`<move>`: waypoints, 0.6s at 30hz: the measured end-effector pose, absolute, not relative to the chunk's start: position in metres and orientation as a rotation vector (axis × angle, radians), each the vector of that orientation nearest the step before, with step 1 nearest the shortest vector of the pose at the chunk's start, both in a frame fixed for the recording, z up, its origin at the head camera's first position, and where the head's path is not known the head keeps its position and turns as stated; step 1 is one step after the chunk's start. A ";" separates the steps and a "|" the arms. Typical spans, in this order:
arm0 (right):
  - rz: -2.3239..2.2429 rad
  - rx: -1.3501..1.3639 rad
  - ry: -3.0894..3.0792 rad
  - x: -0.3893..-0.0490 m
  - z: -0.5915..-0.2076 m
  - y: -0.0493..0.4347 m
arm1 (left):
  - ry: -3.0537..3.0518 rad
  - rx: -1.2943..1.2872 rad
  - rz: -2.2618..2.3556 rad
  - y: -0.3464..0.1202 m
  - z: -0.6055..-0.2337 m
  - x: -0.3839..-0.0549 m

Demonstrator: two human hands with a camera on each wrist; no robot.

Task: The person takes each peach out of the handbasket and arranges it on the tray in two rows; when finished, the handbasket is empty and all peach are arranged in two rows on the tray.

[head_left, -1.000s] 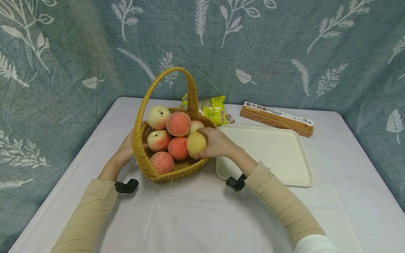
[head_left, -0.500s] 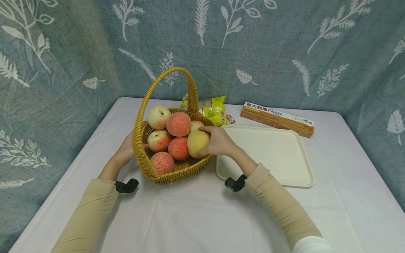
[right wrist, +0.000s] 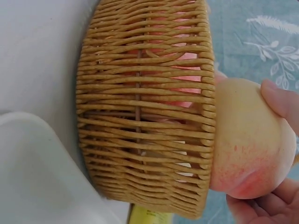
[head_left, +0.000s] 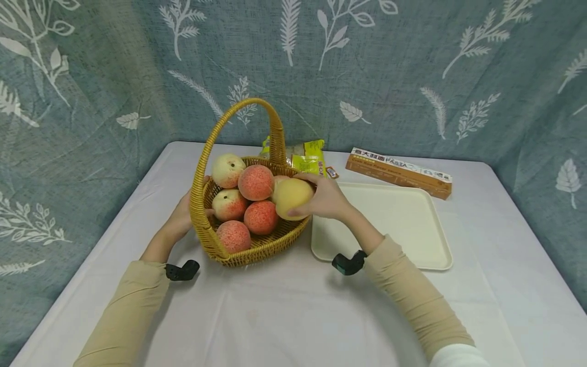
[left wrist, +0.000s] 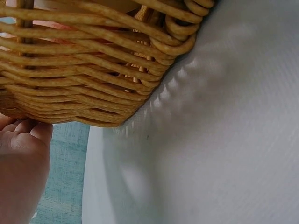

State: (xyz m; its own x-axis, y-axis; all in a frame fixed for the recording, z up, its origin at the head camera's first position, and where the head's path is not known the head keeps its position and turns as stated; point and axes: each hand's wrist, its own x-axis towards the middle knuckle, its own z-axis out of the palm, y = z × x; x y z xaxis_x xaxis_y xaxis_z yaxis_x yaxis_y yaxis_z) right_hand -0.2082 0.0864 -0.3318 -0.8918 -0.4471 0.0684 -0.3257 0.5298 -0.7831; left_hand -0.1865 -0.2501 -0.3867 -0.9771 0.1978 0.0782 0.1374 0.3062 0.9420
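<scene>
Head view — right hand [head_left: 328, 198] grips yellow peach [head_left: 292, 196] at rim of wicker basket [head_left: 270, 251] — left hand [head_left: 180, 218] holds basket side.

A white-clothed table [head_left: 275, 316] bears a basket [head_left: 270, 250], tray [head_left: 385, 224], pasta box [head_left: 398, 174], bag [head_left: 311, 162] and sachet [head_left: 332, 173].

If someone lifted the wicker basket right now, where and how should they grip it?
Probably at the crown of its arched handle, coming from above: the handle curves high over the wicker basket and its peaches, and nothing holds it there.
</scene>
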 end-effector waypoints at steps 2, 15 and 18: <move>-1.318 -0.657 2.614 -0.208 -0.331 0.089 | 2.506 0.322 1.788 -0.250 -0.387 -0.187; -1.508 -0.593 2.636 -0.212 -0.319 0.112 | 2.458 0.291 1.828 -0.249 -0.386 -0.188; -1.518 -0.545 2.642 -0.213 -0.319 0.118 | 2.457 0.297 1.831 -0.250 -0.385 -0.188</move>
